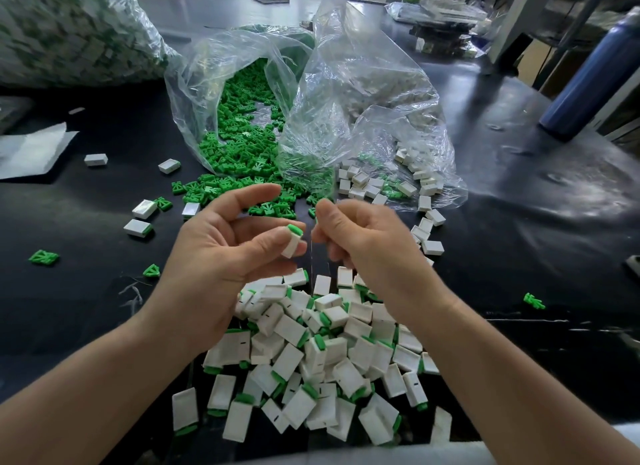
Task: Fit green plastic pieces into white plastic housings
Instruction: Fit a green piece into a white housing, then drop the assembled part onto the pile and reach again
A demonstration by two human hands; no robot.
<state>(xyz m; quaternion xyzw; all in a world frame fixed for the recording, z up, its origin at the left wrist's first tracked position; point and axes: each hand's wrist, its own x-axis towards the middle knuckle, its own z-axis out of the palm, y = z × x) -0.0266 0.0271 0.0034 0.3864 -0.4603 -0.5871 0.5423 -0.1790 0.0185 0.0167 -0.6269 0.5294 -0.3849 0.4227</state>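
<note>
A white housing [291, 247] sat pinched between the thumb and fingertips of the left hand [221, 242], held up above the bench [519, 256]. A green piece [294, 229] showed at its upper end. It looked seated or nearly so, though how deep it had gone could not be read. The right hand [360, 239] hovered just beside it, fingers curled and blurred. A sliver of green showed by its fingertips, but whether it gripped anything could not be told.

Judged from this, the step in hand was pressing the piece home. To do it well, the left hand ought to grip the housing by its sides and leave the open end free. The push ought to run straight along the housing's length, so the piece would not cock to 1 side. A green end sitting like those in the heap below would be the check.

Under the hands lay a pile of finished housings [322, 353], each with a green end. Further off, 1 clear bag [194, 83] spilled loose green pieces [239, 152] onto the bench. A 2nd clear bag [381, 111], just to its right, held empty housings [367, 184]. A blue bottle [588, 73] stood at the far right.
</note>
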